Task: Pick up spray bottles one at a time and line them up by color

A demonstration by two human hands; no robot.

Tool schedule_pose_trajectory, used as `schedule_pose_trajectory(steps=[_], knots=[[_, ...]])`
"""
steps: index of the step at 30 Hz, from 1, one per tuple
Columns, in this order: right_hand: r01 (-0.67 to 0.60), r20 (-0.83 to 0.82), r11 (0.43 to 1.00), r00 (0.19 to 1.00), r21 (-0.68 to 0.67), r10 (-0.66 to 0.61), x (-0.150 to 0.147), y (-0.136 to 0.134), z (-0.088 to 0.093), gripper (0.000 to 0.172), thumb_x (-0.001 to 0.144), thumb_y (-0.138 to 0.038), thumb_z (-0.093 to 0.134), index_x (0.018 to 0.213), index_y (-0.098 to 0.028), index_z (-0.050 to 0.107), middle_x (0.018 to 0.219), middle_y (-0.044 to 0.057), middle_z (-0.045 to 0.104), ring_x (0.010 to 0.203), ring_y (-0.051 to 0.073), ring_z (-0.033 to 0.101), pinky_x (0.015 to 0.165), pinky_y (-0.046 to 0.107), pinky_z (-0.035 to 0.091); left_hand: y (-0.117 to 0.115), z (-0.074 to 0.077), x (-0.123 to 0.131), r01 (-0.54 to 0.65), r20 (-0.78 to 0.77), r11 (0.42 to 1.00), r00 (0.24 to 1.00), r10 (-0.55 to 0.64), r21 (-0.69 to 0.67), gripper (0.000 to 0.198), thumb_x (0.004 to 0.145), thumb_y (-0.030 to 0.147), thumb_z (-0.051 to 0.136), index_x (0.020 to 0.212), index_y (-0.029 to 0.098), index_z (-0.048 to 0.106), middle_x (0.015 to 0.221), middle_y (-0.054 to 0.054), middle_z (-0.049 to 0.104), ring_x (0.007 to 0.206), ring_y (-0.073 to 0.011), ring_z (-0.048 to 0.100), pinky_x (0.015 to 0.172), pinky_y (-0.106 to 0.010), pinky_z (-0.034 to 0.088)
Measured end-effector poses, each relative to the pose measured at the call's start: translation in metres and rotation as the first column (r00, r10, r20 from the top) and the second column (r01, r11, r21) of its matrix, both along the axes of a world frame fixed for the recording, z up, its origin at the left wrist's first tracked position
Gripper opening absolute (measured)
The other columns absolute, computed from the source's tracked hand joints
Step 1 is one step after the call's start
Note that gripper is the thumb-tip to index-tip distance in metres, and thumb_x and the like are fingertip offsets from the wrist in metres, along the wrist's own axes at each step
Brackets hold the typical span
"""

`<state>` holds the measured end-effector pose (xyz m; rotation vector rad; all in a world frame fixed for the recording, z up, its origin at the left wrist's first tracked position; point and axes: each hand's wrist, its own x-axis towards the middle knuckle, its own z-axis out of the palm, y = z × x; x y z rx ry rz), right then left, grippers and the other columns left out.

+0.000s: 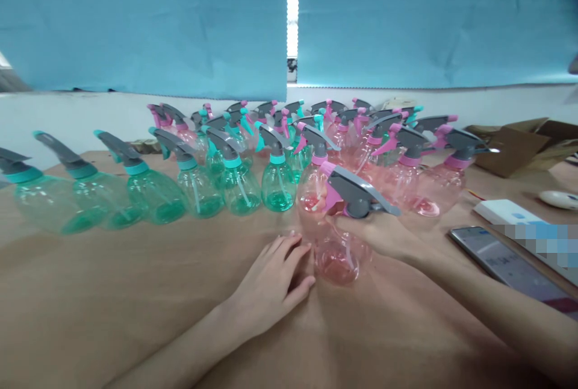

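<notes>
A pink spray bottle (336, 256) with a grey trigger head stands on the brown paper-covered table (112, 292), near the middle. My right hand (379, 233) is wrapped around its neck just under the trigger head. My left hand (271, 283) rests flat on the table beside the bottle's base, fingers stretched out, fingertips close to or touching the bottle. Behind it stand several green spray bottles (153, 193) in a row on the left and several pink spray bottles (424, 187) on the right.
A phone (510, 265) lies at the right, next to a white box (510, 213). A brown cardboard box (515, 148) and a white mouse-like object (560, 199) sit at the far right. Blue curtains (144, 21) hang behind.
</notes>
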<state>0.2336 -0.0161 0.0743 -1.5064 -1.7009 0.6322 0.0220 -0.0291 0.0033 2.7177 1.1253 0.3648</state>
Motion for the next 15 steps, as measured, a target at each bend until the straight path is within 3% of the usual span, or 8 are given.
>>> schedule_pose_trajectory(steps=[4,15], knots=[[-0.038,-0.127,0.996,0.992,-0.086,0.027,-0.0005,0.0018,-0.0015,0.007,0.064,-0.031,0.054,0.065,-0.024,0.056,0.07,-0.001,0.065,0.075,0.021,0.064,0.063,0.032,0.049,-0.0006,-0.0001,0.0003,-0.006,0.011,1.0,1.0,0.006,0.0,0.042,0.093,0.035,0.053,0.13,0.016,0.047,0.14,-0.014,0.046,0.132,-0.0294,0.038,0.108,-0.049,0.034],[-0.035,-0.026,0.999,0.999,-0.04,0.034,-0.0002,0.0024,-0.0022,0.014,0.066,-0.029,0.054,0.076,-0.025,0.064,0.086,0.001,0.07,0.082,0.025,0.066,0.068,0.036,0.051,-0.0005,-0.0006,0.0003,-0.002,0.005,1.0,1.0,0.002,0.007,0.043,0.093,0.035,0.053,0.131,0.016,0.049,0.14,-0.013,0.046,0.132,-0.0294,0.038,0.107,-0.048,0.034]])
